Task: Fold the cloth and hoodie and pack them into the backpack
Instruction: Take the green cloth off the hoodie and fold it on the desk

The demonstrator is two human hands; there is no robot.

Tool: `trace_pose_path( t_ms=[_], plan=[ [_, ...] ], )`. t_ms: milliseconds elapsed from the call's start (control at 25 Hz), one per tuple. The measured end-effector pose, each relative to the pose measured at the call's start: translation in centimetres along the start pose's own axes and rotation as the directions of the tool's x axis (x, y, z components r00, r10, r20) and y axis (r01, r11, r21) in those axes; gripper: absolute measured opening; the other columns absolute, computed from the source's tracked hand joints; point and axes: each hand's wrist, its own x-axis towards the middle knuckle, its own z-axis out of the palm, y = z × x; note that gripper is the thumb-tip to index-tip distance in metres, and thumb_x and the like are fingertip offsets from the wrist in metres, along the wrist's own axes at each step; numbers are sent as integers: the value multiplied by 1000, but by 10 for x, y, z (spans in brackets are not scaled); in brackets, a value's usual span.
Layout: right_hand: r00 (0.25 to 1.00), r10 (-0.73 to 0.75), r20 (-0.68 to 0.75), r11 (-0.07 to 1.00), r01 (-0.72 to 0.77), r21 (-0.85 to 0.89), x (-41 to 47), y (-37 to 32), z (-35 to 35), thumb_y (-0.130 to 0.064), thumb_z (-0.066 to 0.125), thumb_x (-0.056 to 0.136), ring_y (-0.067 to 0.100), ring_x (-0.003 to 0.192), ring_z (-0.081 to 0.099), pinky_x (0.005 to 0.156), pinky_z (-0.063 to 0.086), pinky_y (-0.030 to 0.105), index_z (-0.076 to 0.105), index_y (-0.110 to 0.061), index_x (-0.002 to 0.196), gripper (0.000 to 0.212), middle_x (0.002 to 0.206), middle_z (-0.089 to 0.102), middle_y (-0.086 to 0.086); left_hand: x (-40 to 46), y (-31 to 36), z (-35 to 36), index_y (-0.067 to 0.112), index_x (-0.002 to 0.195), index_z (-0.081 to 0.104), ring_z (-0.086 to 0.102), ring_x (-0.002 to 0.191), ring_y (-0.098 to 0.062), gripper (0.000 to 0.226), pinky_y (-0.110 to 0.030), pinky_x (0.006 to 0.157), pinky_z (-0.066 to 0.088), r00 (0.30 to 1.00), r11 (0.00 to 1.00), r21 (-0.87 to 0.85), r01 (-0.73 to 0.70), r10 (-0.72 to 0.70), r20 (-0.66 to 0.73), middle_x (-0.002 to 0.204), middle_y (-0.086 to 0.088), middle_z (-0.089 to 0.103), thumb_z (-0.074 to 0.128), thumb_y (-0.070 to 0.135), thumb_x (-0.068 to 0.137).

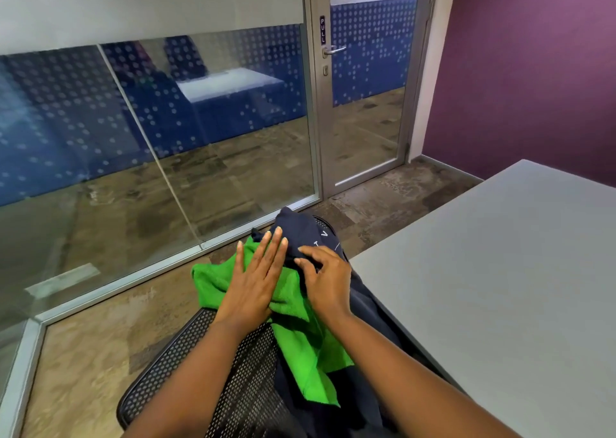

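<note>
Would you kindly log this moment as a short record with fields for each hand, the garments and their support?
left hand: flat, fingers straight, pressing the green cloth
right hand: fingers curled on the navy hoodie
support: both garments lie on a black mesh chair
nearby: grey table at right
backpack: not in view

"PULL" sign (322, 30) on door (366, 131); letters "T V" on hoodie (300, 234).
</note>
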Motion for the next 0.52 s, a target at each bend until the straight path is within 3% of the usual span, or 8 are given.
trace_pose_path(
  t_ms=[80, 160, 240, 280, 360, 440, 520],
  plan=[
    [991, -80, 103, 997, 78, 27, -4, 1, -9, -8, 69, 76, 3, 81, 60, 78, 42, 7, 74, -3, 93, 18, 89, 72, 10, 7, -2, -1, 13, 150, -2, -5, 146, -17, 124, -53, 112, -2, 998, 997, -68, -26, 22, -59, 158, -2, -7, 79, 29, 57],
    [969, -138, 204, 990, 134, 33, -6, 8, -15, -13, 68, 75, 2, 84, 58, 76, 41, 3, 74, -3, 91, 21, 88, 73, 10, 14, -7, -2, 16, 145, 22, 16, 144, -14, 101, -47, 113, -2, 988, 983, -125, -138, 127, -90, 156, -2, 21, 73, 34, 60],
    [953, -149, 264, 989, 145, 31, -8, 16, -19, -13, 68, 75, 4, 86, 58, 77, 42, 6, 74, -2, 92, 22, 89, 73, 12, 24, -12, -3, 13, 119, 52, 54, 122, -15, 84, -41, 111, 13, 967, 960, -123, -252, 244, -75, 124, -6, 62, 82, 31, 42],
    [946, -138, 292, 990, 135, 32, -8, 18, -20, -12, 69, 76, 5, 88, 58, 78, 41, 7, 73, -2, 94, 21, 91, 72, 11, 28, -15, -5, 13, 103, 62, 65, 105, -14, 78, -39, 107, 25, 959, 952, -117, -283, 279, -51, 105, -6, 71, 87, 29, 30],
    [934, -77, 348, 997, 69, 34, -10, 20, -19, -9, 69, 79, -4, 88, 56, 79, 39, 4, 72, -3, 99, 21, 97, 71, 7, 33, -19, -11, 16, 82, 69, 71, 82, -10, 68, -37, 85, 51, 954, 943, -152, -295, 298, -5, 85, -1, 74, 91, 31, 20],
    [932, -2, 362, 998, -21, 60, -14, 19, -17, -11, 68, 80, -15, 84, 54, 80, 38, 2, 70, -6, 104, 24, 99, 67, 0, 36, -23, -16, 13, 80, 70, 71, 74, -12, 57, -52, 70, 55, 955, 937, -217, -275, 292, 50, 80, -1, 74, 90, 30, 30],
    [930, 26, 367, 996, -54, 67, -21, 18, -15, -35, 68, 75, -12, 92, 52, 88, 38, 10, 64, -13, 114, 45, 108, 61, -4, 37, -25, -17, 7, 95, 69, 70, 88, -17, 44, -54, 97, 45, 959, 932, -305, -196, 248, 140, 92, -8, 73, 81, 23, 56]
  ],
)
